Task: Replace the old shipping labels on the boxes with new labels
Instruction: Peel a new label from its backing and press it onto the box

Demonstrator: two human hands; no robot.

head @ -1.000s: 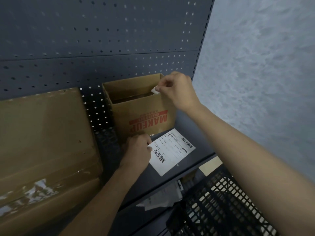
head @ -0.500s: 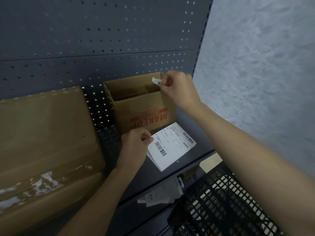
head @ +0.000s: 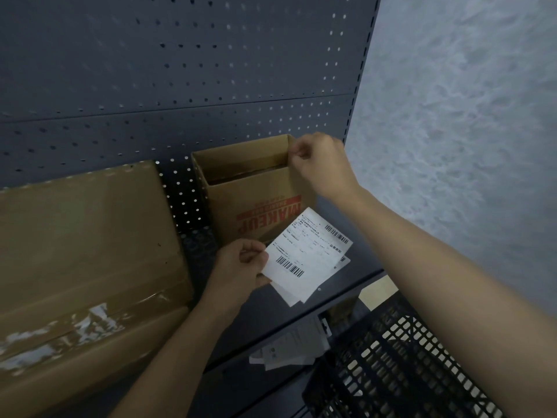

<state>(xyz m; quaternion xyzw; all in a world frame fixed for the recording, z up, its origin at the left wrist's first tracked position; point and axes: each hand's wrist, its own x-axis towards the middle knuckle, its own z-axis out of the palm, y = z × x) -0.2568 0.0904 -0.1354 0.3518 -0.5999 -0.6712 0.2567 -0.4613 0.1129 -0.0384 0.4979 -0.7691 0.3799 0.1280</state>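
New label (head: pixel 307 254): a white sheet with 2 barcodes, held low in front of the near face of the open box (head: pixel 256 212), overlapping with 1 corner the red MAKEUP print. Pinched at the left edge by the left hand (head: pixel 241 270), thumb on top, other fingers curled under. Below it at least 1 more white sheet, showing at the right and near edges; cannot tell whether backing paper or a 2nd label.

Right hand (head: pixel 319 164) up at the right rim of the same box, fingers curled together, seemingly clamped on the cardboard edge there.

Probably the step in hand: bringing the new label onto the near face. To do it well:
- Separate the top sheet fully from the sheet below before sticking.
- Hold by the edge only, away from the adhesive.
- Steady the box by its rim against sliding far toward the pegboard (head: pixel 180 70); likely light, being open.
- Line up 1 edge with the box edge, set it down first, then smooth outward to avoid bubbles.
- Leave both barcodes flat, not folded over a corner.

On the left, a large closed box (head: pixel 84 236) with glossy tape, standing apart on the same shelf (head: pixel 355 282). Near right, a black mesh crate (head: pixel 407 357); beside it, loose papers (head: pixel 289 348) on a lower level.
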